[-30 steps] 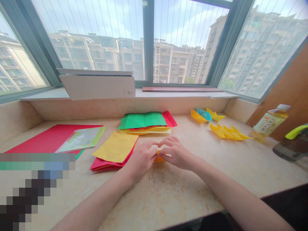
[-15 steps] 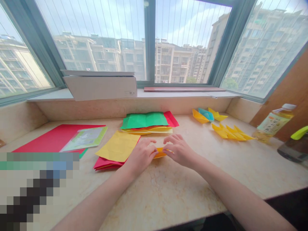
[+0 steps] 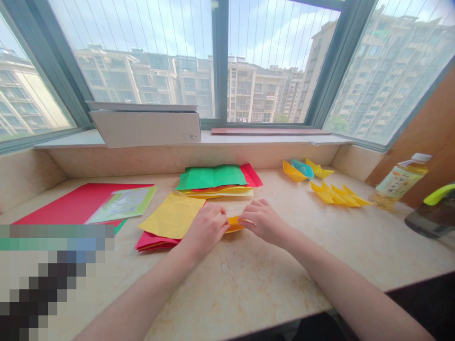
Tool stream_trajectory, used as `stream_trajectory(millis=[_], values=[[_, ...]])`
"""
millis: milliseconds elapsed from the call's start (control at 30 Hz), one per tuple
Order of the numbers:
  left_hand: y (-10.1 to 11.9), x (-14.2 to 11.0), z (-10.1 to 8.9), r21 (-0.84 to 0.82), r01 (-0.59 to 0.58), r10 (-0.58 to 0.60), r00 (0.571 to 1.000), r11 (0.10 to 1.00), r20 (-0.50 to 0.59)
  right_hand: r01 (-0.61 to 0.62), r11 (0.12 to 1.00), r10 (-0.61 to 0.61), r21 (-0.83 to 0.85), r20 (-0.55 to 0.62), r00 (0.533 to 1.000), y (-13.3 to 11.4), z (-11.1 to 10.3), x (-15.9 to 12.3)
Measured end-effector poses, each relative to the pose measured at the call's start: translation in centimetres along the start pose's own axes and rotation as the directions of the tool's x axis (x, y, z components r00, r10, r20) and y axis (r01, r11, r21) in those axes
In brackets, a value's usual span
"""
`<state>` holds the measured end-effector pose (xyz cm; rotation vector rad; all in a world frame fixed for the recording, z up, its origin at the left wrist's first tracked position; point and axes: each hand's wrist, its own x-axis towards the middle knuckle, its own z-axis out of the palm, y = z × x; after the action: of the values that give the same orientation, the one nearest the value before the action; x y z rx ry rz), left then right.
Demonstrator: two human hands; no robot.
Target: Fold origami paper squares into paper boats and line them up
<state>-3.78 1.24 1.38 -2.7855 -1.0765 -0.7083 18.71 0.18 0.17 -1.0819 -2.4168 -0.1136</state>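
Observation:
A small piece of folded orange-yellow paper point(image 3: 234, 224) is held low over the counter, one end in each hand. My left hand point(image 3: 212, 225) pinches its left end, and my right hand point(image 3: 261, 220) pinches the right end. The fingers cover much of the paper, so its full shape is hidden. Beside my left hand lies a stack of yellow sheets point(image 3: 172, 215) over red sheets point(image 3: 156, 241). Behind both hands are green creased paper point(image 3: 213, 176), a red sheet point(image 3: 251, 175) and more yellow sheets beneath.
Yellow and blue paper boats point(image 3: 301, 168) and yellow folded shapes point(image 3: 339, 195) sit at right, near a drink bottle point(image 3: 400, 182) and a dark jug point(image 3: 432, 215). At left, a clear packet point(image 3: 124, 203) rests on red paper point(image 3: 76, 203). A white box point(image 3: 149, 128) stands on the sill.
The fingers of both hands have curled in closer around the folded paper. The whole view has shifted slightly; the other things stay where they were.

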Motion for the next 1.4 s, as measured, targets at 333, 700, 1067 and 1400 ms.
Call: stream_trajectory(millis=[333,700,1067,1400], values=[[-0.6,0.1,-0.2,-0.021,0.032,-0.031,0.998,0.999,0.053,-0.016,0.997,0.018,-0.07,0.039,0.999,-0.2,-0.9,0.2],[-0.2,-0.1,0.0,0.008,-0.034,0.033,0.999,0.999,0.034,0.088,0.984,-0.078,-0.156,0.067,0.995,-0.3,-0.1,-0.1],[1.1,0.1,-0.3,-0.461,0.061,-0.24,0.909,0.885,-0.34,-0.181,0.944,0.2,0.276,-0.044,0.979,-0.8,0.5,0.2],[2.2,0.4,0.2,-0.802,0.177,-0.421,0.902,0.571,-0.101,-0.295,0.282,0.53,0.913,0.108,0.841,-1.4,0.3,1.2]])
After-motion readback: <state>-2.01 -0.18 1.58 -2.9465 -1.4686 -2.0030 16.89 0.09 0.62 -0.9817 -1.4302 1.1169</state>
